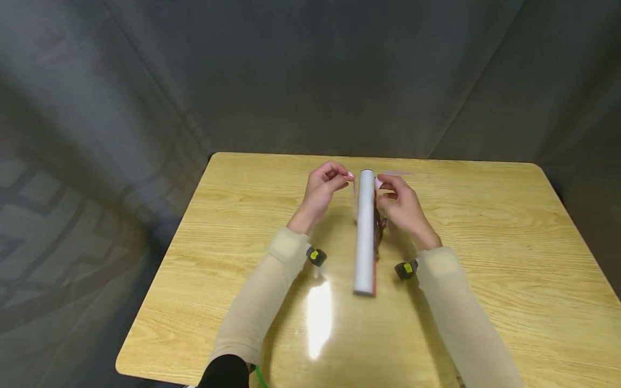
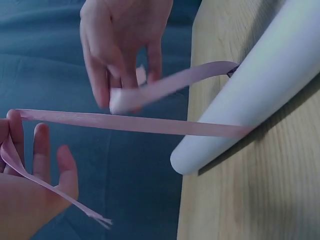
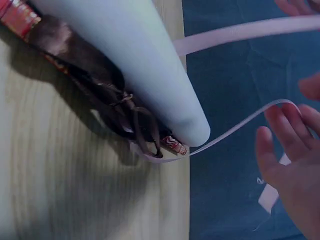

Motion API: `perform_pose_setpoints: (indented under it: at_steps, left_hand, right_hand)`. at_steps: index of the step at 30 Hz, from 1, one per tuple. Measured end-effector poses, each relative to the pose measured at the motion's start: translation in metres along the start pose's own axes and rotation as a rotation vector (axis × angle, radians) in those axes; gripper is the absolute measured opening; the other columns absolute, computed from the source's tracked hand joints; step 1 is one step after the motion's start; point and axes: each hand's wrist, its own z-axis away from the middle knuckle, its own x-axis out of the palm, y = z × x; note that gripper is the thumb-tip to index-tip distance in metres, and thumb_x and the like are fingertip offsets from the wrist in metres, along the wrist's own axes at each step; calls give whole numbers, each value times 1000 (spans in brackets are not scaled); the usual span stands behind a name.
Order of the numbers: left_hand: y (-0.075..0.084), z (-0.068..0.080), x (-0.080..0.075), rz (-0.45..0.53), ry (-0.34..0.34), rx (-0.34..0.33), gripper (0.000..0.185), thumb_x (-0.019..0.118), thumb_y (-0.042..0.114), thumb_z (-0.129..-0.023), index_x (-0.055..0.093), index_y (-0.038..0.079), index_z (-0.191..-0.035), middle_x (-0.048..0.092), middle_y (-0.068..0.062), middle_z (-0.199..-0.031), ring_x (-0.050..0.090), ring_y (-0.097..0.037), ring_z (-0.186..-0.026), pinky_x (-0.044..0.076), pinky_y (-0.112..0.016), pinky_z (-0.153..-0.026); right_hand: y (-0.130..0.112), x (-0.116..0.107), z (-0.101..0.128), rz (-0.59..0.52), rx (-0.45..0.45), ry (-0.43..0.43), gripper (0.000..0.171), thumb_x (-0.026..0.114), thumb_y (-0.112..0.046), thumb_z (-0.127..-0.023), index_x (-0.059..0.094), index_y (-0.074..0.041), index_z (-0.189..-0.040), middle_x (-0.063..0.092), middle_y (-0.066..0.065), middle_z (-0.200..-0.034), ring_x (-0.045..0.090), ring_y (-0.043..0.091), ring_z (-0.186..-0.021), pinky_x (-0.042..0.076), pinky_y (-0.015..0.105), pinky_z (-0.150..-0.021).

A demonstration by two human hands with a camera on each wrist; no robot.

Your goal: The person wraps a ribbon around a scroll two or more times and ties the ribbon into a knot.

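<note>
A white rolled tube (image 1: 365, 237) lies lengthwise on the table between the two hands. My left hand (image 1: 321, 188), left of its far end, pinches one length of a pink ribbon (image 2: 130, 122), whose frayed tip hangs below the fingers. The ribbon passes under or around the tube; which one is partly hidden. On the other side, my right hand (image 1: 404, 207) holds the other length between its fingers, with a loose end dangling. Against the tube's right side sit a brown ribbon bow (image 3: 132, 107) and a red patterned piece (image 3: 22, 19), mostly covered in the head view.
A wooden table (image 1: 485, 231) with rounded corners holds everything. Dark grey curtains (image 1: 339, 81) hang behind it and at its sides. Small black wrist cameras (image 1: 316, 256) sit at both cuffs. A green cord (image 1: 261, 377) shows at the near edge.
</note>
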Motion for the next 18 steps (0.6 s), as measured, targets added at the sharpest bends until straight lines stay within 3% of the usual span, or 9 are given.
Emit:
perform_pose_setpoints:
  at_steps: [3,7,9,11,15,18]
  left_hand:
    - [0,-3,8,-69,-41,10,11,52,-10,-92,57,-1,-88,62,5,-80,62,-5,-80,51,-24,-81]
    - [-2,-5,17,-128,-107,1,4,53,-8,-92,56,-7,-93,63,2,-84,59,-10,-79,49,-27,-76]
    - [-3,-5,20,-148,-126,-7,4,54,-6,-92,57,-7,-95,64,-1,-86,59,-14,-80,49,-31,-73]
    - [-4,-6,22,-160,-132,-11,5,55,-4,-92,57,-6,-96,65,-4,-89,61,-19,-82,48,-35,-71]
    - [-4,-7,23,-190,-150,-12,7,55,-2,-93,58,-3,-100,68,-15,-97,64,-19,-88,50,-37,-70]
    - [-7,-8,21,-187,-203,-35,23,53,-5,-92,55,-2,-115,66,-22,-112,64,-18,-96,51,-33,-69]
  right_hand:
    - [-3,6,-6,60,-29,-107,47,58,-6,-89,48,4,-134,52,20,-131,52,38,-119,45,53,-99]
    - [-5,13,-10,128,-81,-196,31,59,-14,-91,57,0,-119,60,17,-117,55,33,-103,48,46,-87]
    - [-4,15,-10,137,-117,-228,21,59,-11,-91,59,2,-108,62,18,-113,57,31,-100,47,42,-83]
    - [-5,16,-9,131,-134,-256,20,58,-7,-90,61,3,-106,64,19,-113,58,31,-101,47,40,-83]
    - [-5,16,-7,102,-101,-269,26,51,-13,-97,65,3,-112,67,19,-116,59,28,-104,48,35,-86]
    - [-6,14,-5,69,-33,-238,36,42,-21,-104,67,4,-109,68,19,-110,59,25,-99,46,26,-82]
